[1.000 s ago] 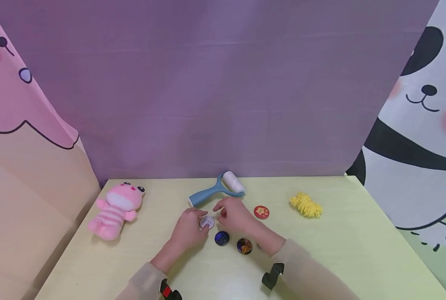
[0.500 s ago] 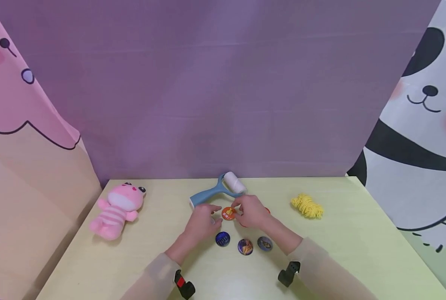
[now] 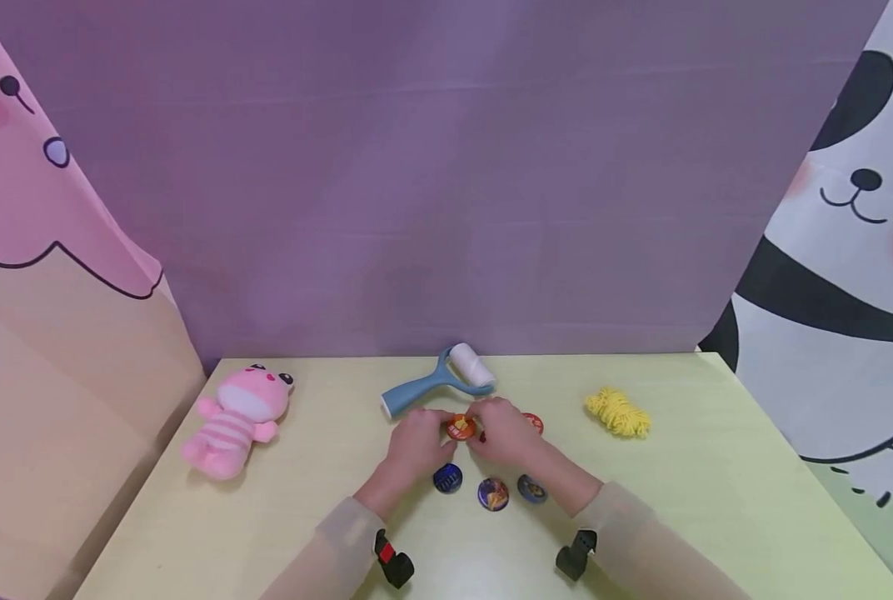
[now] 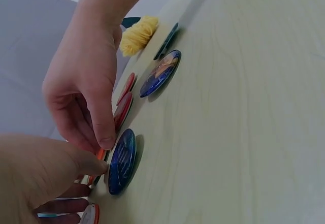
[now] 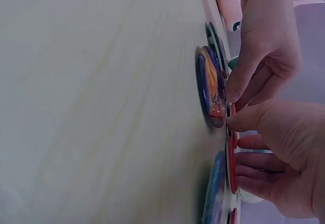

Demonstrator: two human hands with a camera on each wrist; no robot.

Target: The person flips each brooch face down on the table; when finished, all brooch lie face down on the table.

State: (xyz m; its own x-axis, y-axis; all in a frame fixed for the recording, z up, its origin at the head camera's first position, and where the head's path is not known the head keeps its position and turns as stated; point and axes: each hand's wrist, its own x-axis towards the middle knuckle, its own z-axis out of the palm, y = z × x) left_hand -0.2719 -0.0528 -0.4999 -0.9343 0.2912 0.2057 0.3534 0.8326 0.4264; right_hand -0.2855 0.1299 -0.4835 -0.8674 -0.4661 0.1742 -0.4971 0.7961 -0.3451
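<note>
Both hands meet at an orange button badge (image 3: 461, 427) on the table. My left hand (image 3: 418, 437) pinches its left side between thumb and fingers. On the other side, my right hand (image 3: 503, 433) pinches the badge too. A pale badge with a red rim (image 4: 90, 214) lies beneath my left fingers in the left wrist view. Red badges sit by my right hand, one red badge (image 3: 534, 423) partly covered by it. Nearer me lie a dark blue badge (image 3: 447, 478), a purple badge with an orange picture (image 3: 493, 494) and a grey-blue badge (image 3: 532, 489).
Behind the hands lies a blue-handled lint roller (image 3: 435, 379) with a white roll. A pink striped plush toy (image 3: 232, 421) rests at the left of the table (image 3: 679, 517). To the right is a bundle of yellow yarn (image 3: 617, 412). A purple backdrop (image 3: 446, 183) rises behind.
My left hand has left the pale badge and moved right to the orange one. My right hand first swung right, uncovering the orange and grey-blue badges, then stayed by the orange one.
</note>
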